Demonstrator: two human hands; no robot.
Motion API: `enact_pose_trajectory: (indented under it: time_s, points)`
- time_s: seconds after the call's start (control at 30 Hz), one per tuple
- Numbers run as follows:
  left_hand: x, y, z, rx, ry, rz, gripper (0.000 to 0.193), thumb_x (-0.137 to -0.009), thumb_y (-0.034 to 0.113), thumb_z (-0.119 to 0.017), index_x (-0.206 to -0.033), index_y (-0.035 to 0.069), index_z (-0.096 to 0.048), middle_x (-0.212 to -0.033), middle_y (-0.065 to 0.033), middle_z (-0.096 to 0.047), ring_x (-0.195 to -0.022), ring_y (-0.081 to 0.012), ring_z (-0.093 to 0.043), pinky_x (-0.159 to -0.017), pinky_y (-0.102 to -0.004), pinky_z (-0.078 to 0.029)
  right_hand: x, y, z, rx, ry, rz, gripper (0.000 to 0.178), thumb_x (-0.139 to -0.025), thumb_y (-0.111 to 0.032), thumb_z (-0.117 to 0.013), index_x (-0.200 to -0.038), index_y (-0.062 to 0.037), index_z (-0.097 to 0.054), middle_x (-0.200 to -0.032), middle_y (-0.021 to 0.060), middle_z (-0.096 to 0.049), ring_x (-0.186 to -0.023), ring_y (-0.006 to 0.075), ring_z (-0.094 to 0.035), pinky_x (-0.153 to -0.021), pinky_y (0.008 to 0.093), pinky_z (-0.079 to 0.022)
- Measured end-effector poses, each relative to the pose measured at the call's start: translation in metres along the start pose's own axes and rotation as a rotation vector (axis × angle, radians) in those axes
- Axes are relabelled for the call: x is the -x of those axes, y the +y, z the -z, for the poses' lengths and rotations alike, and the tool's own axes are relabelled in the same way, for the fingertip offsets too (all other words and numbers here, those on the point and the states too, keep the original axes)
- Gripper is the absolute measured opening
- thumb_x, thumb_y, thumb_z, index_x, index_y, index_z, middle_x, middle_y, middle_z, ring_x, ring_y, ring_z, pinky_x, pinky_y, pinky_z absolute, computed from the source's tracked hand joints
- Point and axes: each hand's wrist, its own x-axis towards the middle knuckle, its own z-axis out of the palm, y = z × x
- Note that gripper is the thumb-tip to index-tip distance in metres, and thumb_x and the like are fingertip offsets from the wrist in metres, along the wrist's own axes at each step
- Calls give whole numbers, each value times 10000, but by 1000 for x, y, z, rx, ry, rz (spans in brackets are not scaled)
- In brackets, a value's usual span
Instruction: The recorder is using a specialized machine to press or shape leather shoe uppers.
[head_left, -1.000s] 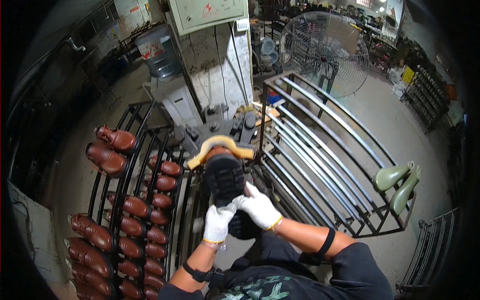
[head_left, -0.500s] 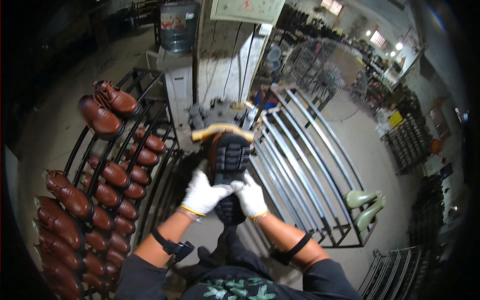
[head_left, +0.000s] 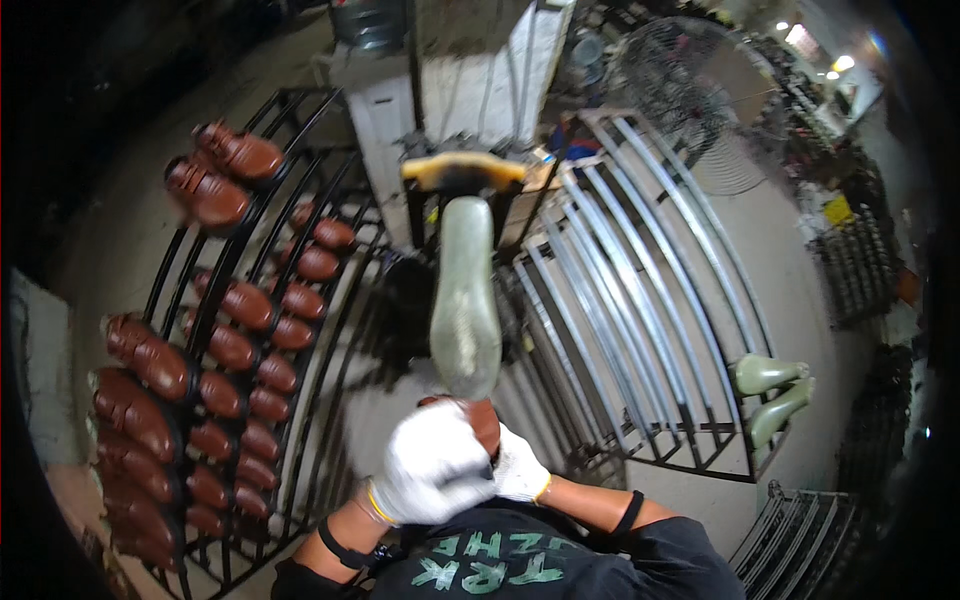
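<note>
Close to my chest, a brown leather shoe (head_left: pixel 485 425) is held between both white-gloved hands. My left hand (head_left: pixel 430 465) is closed around it from the left and covers most of it. My right hand (head_left: pixel 520 468) grips its right side, with the fingers partly hidden. Just beyond the shoe, a bare pale green shoe last (head_left: pixel 467 300) points toward me with its sole side up. Its far end is at a dark stand topped by a curved yellow pad (head_left: pixel 463 170). How the last is fixed there is hidden.
At left, a black rack (head_left: pixel 205 335) carries rows of brown shoes (head_left: pixel 235 350). At right stands a metal-railed rack (head_left: pixel 625 300) with two green lasts (head_left: pixel 770 378) on its near corner. Behind are a pillar (head_left: pixel 480 85), a water dispenser (head_left: pixel 375 110) and a large fan (head_left: pixel 700 100).
The shoe, earlier sole up at the padded stand, has come off toward my chest, baring the green last. Both hands have moved back toward me with it. My view has shifted.
</note>
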Motion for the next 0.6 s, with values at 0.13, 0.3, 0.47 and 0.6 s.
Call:
enact_pose_trajectory:
  time_s: [0.13, 0.3, 0.47, 0.6]
  points:
    - [77, -47, 24, 471, 607, 748, 661, -859, 155, -762, -1436, -45, -508, -1302, -116, -632, -1219, -232, -593, -1071, -414, -468, -11, 1, -9, 607, -197, 93, 1036, -649, -265, -972, -1501, 2, -448, -1358, 164, -661, -1281, 283, -625, -1098, 405, -472]
    - [137, -29, 35, 720, 678, 967, 292, -899, 159, -756, -1132, -7, -698, -1018, -40, -701, -949, -112, -629, -878, -294, -516, -43, -9, -27, 785, -333, 181, 1271, -587, -434, -1008, -1559, 31, -335, -1440, 249, -560, -1333, 335, -567, -1140, 426, -437]
    - [151, -8, 29, 483, 442, 836, 414, -876, 101, -758, -1256, -34, -666, -1152, -86, -720, -1032, -177, -685, -916, -337, -551, -37, -3, -84, 659, -277, 468, 1030, -641, -252, -970, -1490, -57, -422, -1376, 134, -569, -1242, 287, -600, -1069, 398, -500]
    - [130, 19, 46, 247, 381, 941, 468, -772, 82, -838, -1202, -35, -695, -1113, -94, -751, -985, -190, -710, -899, -351, -565, -58, 3, -74, 784, -451, 394, 1038, -646, -267, -977, -1490, -57, -409, -1384, 136, -580, -1275, 275, -593, -1103, 400, -462]
